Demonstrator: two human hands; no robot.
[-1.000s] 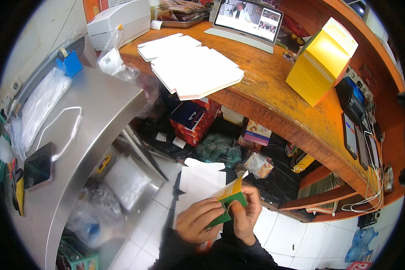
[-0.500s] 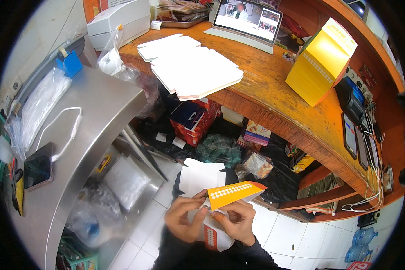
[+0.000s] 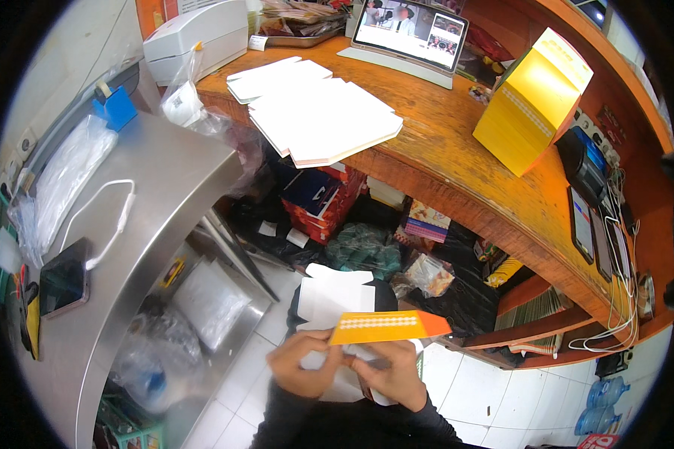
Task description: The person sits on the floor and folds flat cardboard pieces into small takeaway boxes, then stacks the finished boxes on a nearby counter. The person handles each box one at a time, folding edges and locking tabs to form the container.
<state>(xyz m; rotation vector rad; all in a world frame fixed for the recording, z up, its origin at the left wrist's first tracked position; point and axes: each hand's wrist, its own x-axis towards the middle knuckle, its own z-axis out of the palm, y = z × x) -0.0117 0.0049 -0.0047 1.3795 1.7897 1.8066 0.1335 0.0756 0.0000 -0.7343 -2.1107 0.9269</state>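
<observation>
A partly folded cardboard box [image 3: 382, 327], yellow and orange outside with a row of white diamonds, is held up before me. My left hand [image 3: 305, 364] grips its near left side, thumb and fingers pinched on the card. At its near right my right hand [image 3: 391, 372] does likewise, thumb bent inward toward the other hand. The box's white inner side and lower flaps are mostly covered by my fingers. Just beyond it, a flat white card blank [image 3: 337, 295] lies on something dark.
On the wooden desk [image 3: 442, 142] lie stacks of white card blanks [image 3: 341, 120], with a tall yellow stack of cartons [image 3: 528, 112] to their right and a tablet [image 3: 412, 34] behind. The steel table [image 3: 165, 165] at left carries a phone [image 3: 64, 277]. Boxes [image 3: 318, 202] and bags fill the space below.
The box has turned in my hands: its yellow panel now lies nearly level, the orange end shifted slightly right and down. The red-orange lower flap is now mostly hidden.
</observation>
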